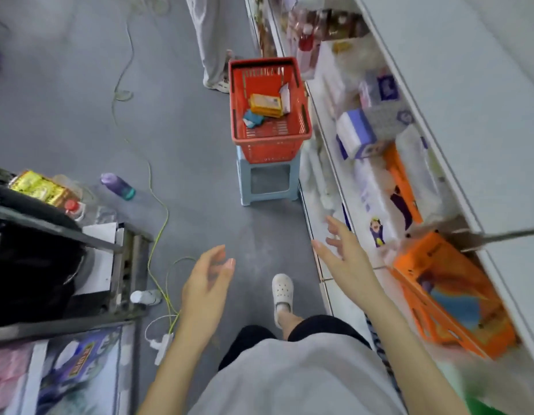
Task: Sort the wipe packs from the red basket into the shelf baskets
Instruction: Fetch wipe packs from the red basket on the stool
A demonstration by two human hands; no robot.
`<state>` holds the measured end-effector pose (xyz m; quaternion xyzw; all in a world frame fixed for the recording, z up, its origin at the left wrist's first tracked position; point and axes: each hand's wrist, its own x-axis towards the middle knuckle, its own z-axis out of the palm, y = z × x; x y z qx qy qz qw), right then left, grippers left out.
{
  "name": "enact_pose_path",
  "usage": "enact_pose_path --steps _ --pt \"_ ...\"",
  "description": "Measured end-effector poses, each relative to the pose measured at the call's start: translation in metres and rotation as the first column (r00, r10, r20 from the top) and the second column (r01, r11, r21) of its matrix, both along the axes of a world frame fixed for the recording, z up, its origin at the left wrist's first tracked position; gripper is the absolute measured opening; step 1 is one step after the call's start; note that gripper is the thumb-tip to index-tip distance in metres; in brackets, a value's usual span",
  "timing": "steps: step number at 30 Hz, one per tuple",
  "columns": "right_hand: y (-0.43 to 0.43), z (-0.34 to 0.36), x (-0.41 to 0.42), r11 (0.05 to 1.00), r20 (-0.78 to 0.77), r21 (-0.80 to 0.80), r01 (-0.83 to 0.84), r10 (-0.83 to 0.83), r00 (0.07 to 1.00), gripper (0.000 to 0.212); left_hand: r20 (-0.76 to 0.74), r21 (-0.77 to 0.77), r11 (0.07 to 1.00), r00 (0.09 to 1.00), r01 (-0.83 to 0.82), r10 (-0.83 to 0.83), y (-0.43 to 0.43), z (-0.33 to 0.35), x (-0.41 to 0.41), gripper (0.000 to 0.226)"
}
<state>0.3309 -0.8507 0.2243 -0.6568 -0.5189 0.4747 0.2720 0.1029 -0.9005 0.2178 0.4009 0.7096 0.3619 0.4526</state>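
Overhead, looking down a shop aisle with a grey floor. Left hand (pixel 207 277) and right hand (pixel 346 256) are both raised in front of the body, well apart, each empty with fingers loosely spread. The right hand is nearer the white shelving (pixel 469 115) that runs along the right side.

The red basket (pixel 270 151) sits farther up the aisle on a pale blue plastic stool (pixel 245 181), just beside the shelving. A few wipe packs lie inside it: an orange-yellow pack (pixel 265 104) in the middle, a teal pack (pixel 253 118) to its near left, and a white pack (pixel 285 97) tilted against the right wall.

Near right, on the shelf, an orange shelf basket (pixel 421 307) is tilted in view; its contents are blurred. A second orange basket (pixel 400 175) shows farther along, among blurred packaged goods.

On the floor to the left are a purple bottle (pixel 117 185) lying on its side and a yellow-green cable (pixel 158 229) running towards a white power strip (pixel 162 347). One white clog (pixel 282 290) shows below the hands. Another person's legs (pixel 210 40) stand at the far end.
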Motion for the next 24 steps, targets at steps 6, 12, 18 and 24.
enact_pose_path --steps 6,12,18,24 --pt "0.161 0.01 -0.014 0.999 -0.024 -0.018 0.035 -0.035 0.999 0.045 -0.065 0.072 0.997 0.997 -0.03 0.035 0.157 0.029 -0.022 0.03" --pt "0.28 -0.021 -0.045 0.989 0.001 -0.134 0.058 -0.058 0.998 0.036 0.073 -0.115 0.979 0.981 -0.171 0.18 0.257 -0.015 -0.04 0.022" --pt "0.394 -0.071 -0.067 0.95 0.037 -0.248 0.188 -0.185 0.982 0.035 0.166 -0.301 0.951 0.978 -0.072 0.126 0.403 -0.063 -0.054 0.016" --pt "0.525 -0.173 -0.076 0.949 0.026 -0.288 0.131 -0.129 0.991 0.046 0.308 -0.323 0.944 0.935 -0.07 0.175 0.558 -0.141 -0.041 0.019"
